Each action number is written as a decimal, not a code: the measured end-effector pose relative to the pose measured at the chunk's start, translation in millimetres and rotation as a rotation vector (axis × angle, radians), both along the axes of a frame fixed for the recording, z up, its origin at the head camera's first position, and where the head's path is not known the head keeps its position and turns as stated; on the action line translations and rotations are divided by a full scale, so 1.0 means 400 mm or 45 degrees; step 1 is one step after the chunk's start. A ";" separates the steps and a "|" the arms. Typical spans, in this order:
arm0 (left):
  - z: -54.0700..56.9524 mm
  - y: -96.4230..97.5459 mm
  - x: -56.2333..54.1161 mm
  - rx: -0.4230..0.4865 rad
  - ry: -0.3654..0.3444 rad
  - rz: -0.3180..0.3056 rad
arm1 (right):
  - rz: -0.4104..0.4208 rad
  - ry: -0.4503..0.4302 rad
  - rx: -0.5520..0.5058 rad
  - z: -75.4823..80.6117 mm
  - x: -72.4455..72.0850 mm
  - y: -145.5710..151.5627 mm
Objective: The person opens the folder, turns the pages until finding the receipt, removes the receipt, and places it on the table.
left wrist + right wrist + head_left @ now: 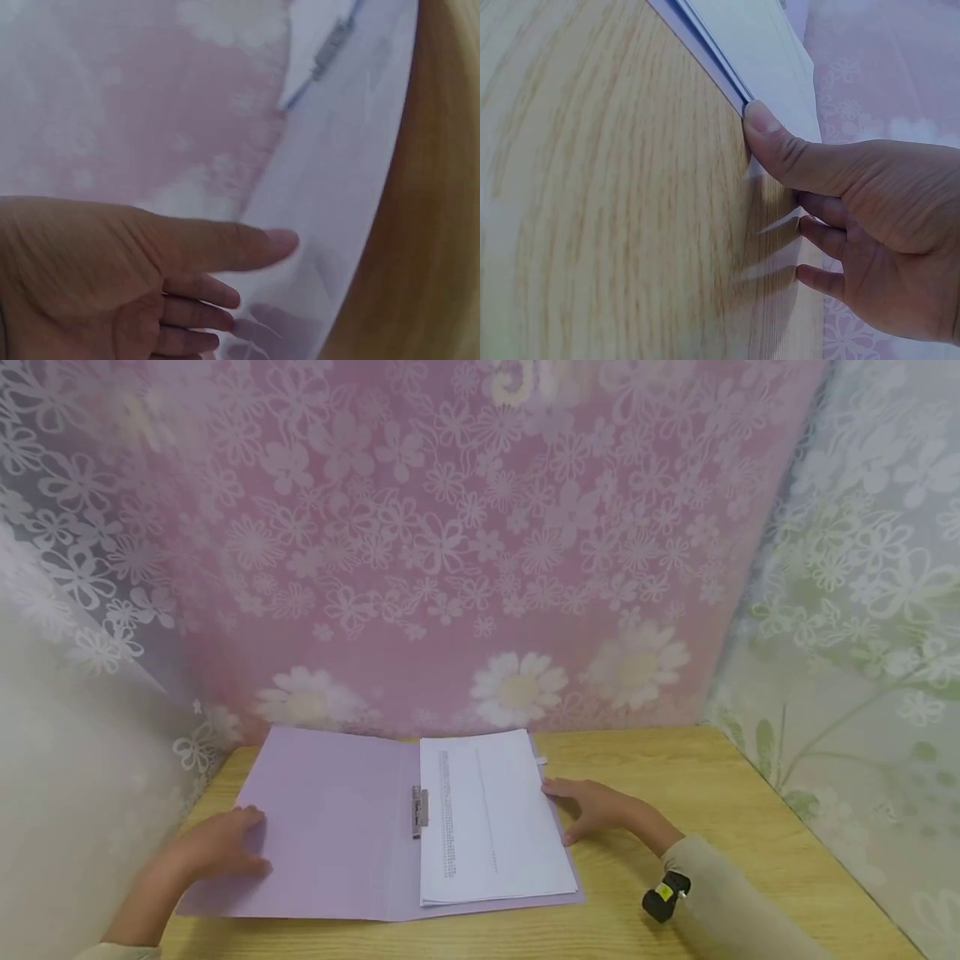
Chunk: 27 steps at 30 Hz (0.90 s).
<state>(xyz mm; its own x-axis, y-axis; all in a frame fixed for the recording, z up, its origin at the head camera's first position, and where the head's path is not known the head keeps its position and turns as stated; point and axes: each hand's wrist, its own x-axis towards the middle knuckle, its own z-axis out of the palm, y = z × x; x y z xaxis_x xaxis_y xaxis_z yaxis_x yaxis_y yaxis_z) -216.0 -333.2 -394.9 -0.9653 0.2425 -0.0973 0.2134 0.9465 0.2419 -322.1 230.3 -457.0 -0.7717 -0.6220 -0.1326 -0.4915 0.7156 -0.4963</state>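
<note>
A light purple folder [322, 827] lies spread open on the table. Its metal clip [420, 810] is at the spine, beside a stack of printed white sheets [498, 818] on the right half. At the left cover's outer edge, my left hand [217, 845] hovers over or rests on the cover, thumb and fingers spread; contact is unclear. My right hand [600, 807] is at the folder's right edge. In the right wrist view its thumb [769, 127] touches the edge of the folder and sheets, with the other fingers apart from the thumb.
The wood-grain table [645, 760] extends to the right of and in front of the folder. Flower-patterned curtains [465, 568] hang behind and at both sides. A small white tab [542, 761] sticks out at the folder's right edge. A black device [666, 896] is strapped to the right wrist.
</note>
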 end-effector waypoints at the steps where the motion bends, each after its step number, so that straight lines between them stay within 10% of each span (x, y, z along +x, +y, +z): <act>1: -0.021 -0.003 -0.011 0.041 -0.028 0.000 | -0.002 -0.001 0.006 0.001 0.000 -0.001; 7: -0.101 0.035 -0.067 0.214 -0.148 0.014 | -0.002 0.005 0.014 -0.001 -0.002 -0.003; 17: -0.136 0.141 -0.160 0.250 -0.149 0.003 | -0.021 -0.002 0.013 -0.005 -0.002 0.002; 27: -0.172 0.269 -0.136 0.420 -0.046 -0.117 | 0.008 -0.010 0.008 0.005 -0.004 -0.003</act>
<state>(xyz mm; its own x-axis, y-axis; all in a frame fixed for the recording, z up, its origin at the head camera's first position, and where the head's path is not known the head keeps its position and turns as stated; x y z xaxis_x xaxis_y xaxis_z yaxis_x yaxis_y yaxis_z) -270.3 -225.4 -463.9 -0.9351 0.3527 -0.0332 0.2800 0.7933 0.5406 -323.6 229.0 -455.2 -0.7669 -0.6258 -0.1422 -0.4921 0.7156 -0.4957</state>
